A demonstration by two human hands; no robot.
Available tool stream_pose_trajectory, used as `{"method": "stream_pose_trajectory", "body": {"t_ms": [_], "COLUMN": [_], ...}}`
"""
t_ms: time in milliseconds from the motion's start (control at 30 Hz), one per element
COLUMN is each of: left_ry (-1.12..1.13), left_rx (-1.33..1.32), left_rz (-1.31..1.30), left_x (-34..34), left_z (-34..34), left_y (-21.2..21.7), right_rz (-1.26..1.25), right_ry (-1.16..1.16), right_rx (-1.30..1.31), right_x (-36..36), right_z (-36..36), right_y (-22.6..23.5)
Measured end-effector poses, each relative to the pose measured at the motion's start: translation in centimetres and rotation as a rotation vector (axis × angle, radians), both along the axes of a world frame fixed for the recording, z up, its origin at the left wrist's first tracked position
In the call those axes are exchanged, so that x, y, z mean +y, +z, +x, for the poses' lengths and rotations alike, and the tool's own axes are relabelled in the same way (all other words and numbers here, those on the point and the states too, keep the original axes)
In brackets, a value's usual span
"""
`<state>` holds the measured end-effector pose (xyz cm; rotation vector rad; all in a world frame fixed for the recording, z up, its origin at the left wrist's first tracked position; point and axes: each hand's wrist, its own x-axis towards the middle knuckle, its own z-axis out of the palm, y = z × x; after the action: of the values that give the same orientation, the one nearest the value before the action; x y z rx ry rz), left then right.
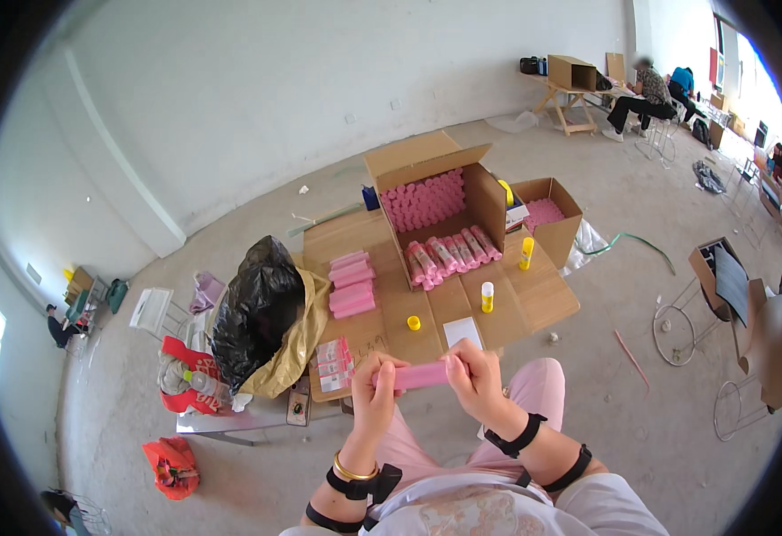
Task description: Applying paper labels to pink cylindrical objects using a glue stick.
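I see the pink roll (421,376) near the desk (536,302) — its length runs left to right, the left hand (374,384) closed on one end and the right hand (475,377) on the other, neither being nearer.

On the floor (597,192) we saw a red plastic bag (169,469), a green strap (625,236) and a pink strip (632,361). We noticed 2 plates (350,118) on the wall (230,89), an open cardboard box (572,73) on a wooden trestle (555,87), and a seated person (652,87) in a patterned top nearby.
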<state>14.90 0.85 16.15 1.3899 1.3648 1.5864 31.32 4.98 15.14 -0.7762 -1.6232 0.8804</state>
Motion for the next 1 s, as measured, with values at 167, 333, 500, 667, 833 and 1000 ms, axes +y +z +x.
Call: {"method": "stream_pose_trajectory", "body": {"t_ms": [167, 333, 500, 667, 833, 1000], "left_ry": [0.105, 0.001, 0.062, -0.101, -0.060, -0.036], "left_rx": [0.489, 0.093, 0.446, -0.313, 0.002, -0.212], "left_rz": [0.130, -0.078, 0.101, -0.327, -0.157, -0.264], "left_x": [-0.5, -0.2, -0.2, 0.3, 0.7, 1.5], "left_z": [0.0, -0.1, 0.3, 0.8, 0.6, 1.4], "left_y": [0.7, 0.0, 0.5, -0.2, -2.7, -2.7], "right_rz": [-0.248, -0.049, -0.322, -0.110, -0.223, -0.254], "right_ry": [0.084, -0.062, 0.023, -0.108, -0.071, -0.069], "right_rx": [0.184, 0.070, 0.210, 0.112, 0.149, 0.070], "right_x": [1.1, -0.4, 0.7, -0.1, 1.3, 1.1], "right_z": [-0.3, -0.2, -0.4, 0.0, 0.3, 0.1], "right_y": [-0.7, 0.3, -1.1, -1.1, -3.5, -3.2]}}
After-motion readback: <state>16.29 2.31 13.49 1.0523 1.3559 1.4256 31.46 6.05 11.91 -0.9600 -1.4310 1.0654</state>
